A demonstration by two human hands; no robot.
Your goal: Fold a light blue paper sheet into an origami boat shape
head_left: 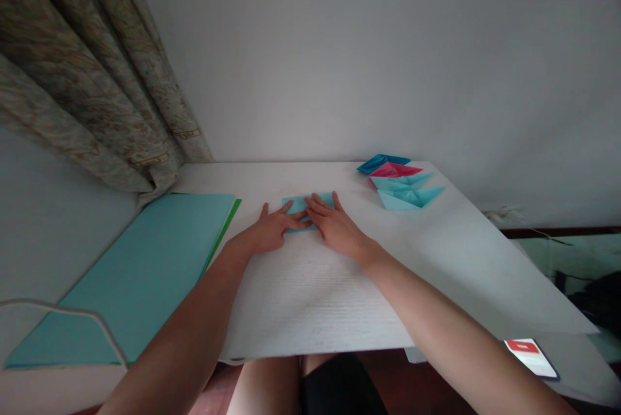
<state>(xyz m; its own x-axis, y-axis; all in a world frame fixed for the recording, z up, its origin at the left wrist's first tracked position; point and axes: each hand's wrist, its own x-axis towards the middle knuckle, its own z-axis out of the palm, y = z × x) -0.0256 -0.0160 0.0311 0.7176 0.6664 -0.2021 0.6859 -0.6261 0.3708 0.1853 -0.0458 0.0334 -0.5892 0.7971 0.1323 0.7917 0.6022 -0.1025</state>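
A small folded piece of light blue paper (297, 206) lies flat on the white table (310, 298). My left hand (272, 229) rests on its left part with the fingers spread. On its right part lies my right hand (334, 224), palm down and fingers stretched out. The fingertips of both hands meet near the middle of the paper and cover much of it. Neither hand is wrapped around anything.
Folded paper boats stand in a row at the back right: a dark blue boat (381, 163), a pink boat (395, 170) and light blue boats (410, 198). Large light blue sheets (145, 273) lie at left, a green edge beneath. A cable (72, 309) crosses them. A phone (531, 357) lies lower right.
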